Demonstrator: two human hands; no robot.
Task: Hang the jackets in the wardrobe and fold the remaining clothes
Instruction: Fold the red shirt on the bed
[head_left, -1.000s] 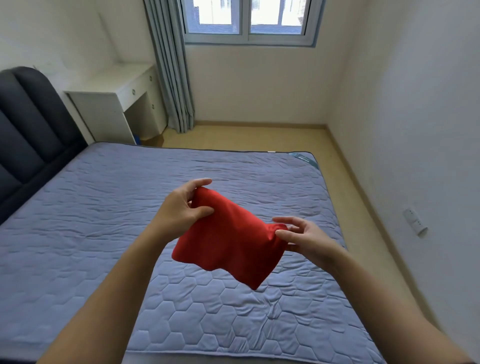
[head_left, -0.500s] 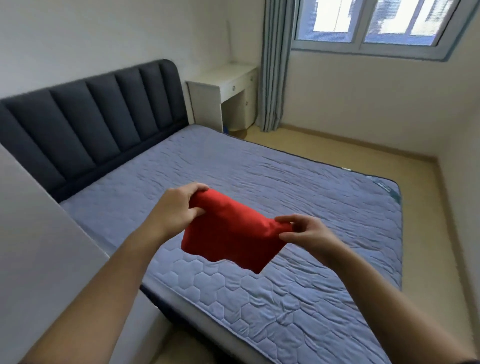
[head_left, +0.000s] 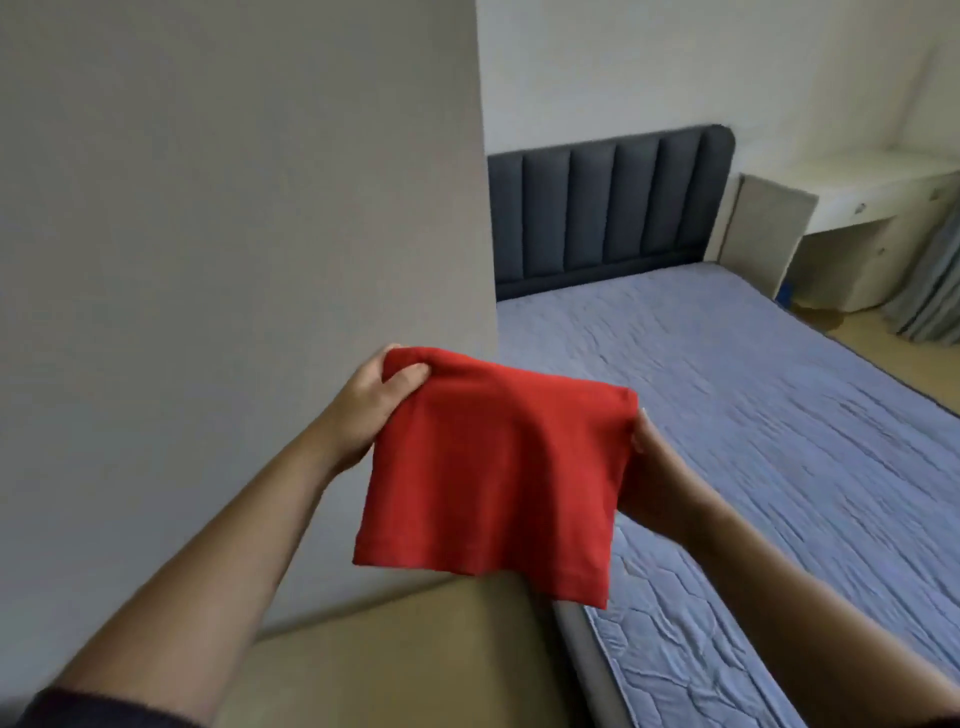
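Note:
A folded red garment (head_left: 493, 467) hangs in the air in front of me, held flat between both hands. My left hand (head_left: 371, 410) grips its upper left corner, thumb on top of the cloth. My right hand (head_left: 652, 473) holds its right edge, with most of the fingers hidden behind the fabric. The garment is above the gap between the bed and a tall grey panel, touching neither.
A tall grey panel or wall (head_left: 234, 260) fills the left half of the view. The bed with its blue quilted cover (head_left: 753, 441) lies on the right, a dark padded headboard (head_left: 608, 208) behind it. A white desk (head_left: 878, 208) and grey curtain (head_left: 935, 291) stand at far right. Wooden floor (head_left: 405, 660) lies below.
My view has swung left, so the grey panel now fills the left side and the window is gone. Both hands keep hold of the red garment, which now hangs flatter.

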